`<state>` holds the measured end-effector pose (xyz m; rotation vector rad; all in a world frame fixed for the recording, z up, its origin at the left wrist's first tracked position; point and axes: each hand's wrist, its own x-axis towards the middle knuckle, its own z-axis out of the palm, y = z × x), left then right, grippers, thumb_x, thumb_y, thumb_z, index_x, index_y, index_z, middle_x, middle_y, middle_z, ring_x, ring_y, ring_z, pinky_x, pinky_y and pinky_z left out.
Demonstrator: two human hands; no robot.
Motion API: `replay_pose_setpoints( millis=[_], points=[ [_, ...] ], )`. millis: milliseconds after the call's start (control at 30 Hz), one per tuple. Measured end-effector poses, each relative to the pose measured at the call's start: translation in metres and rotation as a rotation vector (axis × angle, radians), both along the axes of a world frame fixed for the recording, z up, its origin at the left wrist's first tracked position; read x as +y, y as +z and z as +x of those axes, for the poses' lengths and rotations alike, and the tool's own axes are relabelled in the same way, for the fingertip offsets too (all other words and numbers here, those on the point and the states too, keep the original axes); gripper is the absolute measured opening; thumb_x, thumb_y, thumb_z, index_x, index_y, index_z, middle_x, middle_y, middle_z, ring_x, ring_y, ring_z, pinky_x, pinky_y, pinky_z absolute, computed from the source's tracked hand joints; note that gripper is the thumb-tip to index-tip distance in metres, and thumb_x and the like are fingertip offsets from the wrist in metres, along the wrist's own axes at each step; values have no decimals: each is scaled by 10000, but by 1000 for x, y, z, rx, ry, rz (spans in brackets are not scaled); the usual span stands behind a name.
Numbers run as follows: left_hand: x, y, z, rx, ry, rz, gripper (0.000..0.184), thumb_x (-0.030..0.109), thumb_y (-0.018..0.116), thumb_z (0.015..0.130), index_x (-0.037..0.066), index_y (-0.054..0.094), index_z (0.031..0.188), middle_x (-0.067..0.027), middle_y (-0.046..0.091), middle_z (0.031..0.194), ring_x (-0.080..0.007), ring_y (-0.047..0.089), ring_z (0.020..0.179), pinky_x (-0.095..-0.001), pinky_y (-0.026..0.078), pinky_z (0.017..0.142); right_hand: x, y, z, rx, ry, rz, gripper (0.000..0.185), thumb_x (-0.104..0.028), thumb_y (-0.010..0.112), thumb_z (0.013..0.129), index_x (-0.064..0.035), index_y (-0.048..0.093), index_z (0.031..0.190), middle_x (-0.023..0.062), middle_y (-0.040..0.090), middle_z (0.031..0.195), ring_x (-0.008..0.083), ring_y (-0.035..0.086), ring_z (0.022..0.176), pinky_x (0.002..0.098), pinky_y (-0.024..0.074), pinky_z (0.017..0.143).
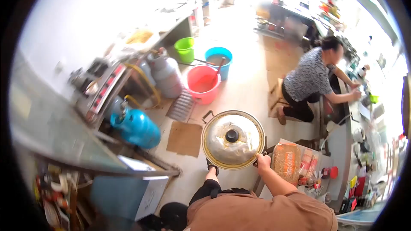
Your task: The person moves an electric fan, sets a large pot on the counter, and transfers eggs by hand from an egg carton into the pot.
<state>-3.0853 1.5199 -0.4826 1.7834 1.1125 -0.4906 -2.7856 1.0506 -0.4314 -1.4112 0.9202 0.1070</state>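
Note:
A large round pan [204, 143] with two dark side handles is in the middle of the head view. Its domed, silvery lid [220, 145] is on and has a black knob [231, 135] and stained, shiny patches. My right hand [263, 161] is closed around the near right handle. The far left handle [207, 116] sticks out with no hand on it. My left hand does not show. What supports the pan from below is hidden. Beneath and in front of me, a leg ends in a dark sandal [212, 169].
To the right, a person [306, 72] sits on a wooden stool [277, 94] at the counter. Ahead stand a red bucket [204, 96], a blue bucket [224, 70] and a green bucket [185, 51]. Gas cylinders [137, 128] are on the left. A packed bag [286, 162] is beside my right arm.

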Motion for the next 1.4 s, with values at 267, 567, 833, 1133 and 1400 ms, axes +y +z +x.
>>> replay_pose_setpoints(
  millis=[267,567,833,1133,1400],
  points=[
    [50,-18,255,320,-402,-31,133,203,544,860,74,542,827,-79,543,674,-183,506,537,-340,436,438,-53,-15,142,-28,-130,-288,235,-209,625,750,26,622,751,74,574,599,170,570,555,321,445,498],
    [85,38,669,-329,-44,-19,172,178,575,853,40,573,956,-29,545,680,-107,484,502,-242,375,388,-107,70,305,-241,-489,-45,134,-134,598,815,-75,542,709,-24,510,641,95,477,558,280,409,512],
    [-68,49,831,-45,-719,285,360,289,665,760,6,640,980,-146,661,934,-239,626,866,-349,488,795,-186,53,527,-229,-496,90,72,-97,567,827,-34,550,797,48,573,787,160,575,683,335,499,574],
    [-123,27,966,-43,-261,423,286,228,678,763,7,656,943,-149,668,895,-230,631,832,-358,499,759,-293,66,788,-148,-432,22,51,-91,563,821,-59,548,784,14,559,693,131,522,521,276,394,393],
    [-156,2,1259,48,-291,478,312,229,598,732,-22,643,913,-237,639,893,-361,630,863,-441,486,755,-342,56,1018,-124,-391,-103,92,-97,541,801,-37,581,858,53,596,785,172,586,638,335,471,457]
  ],
)
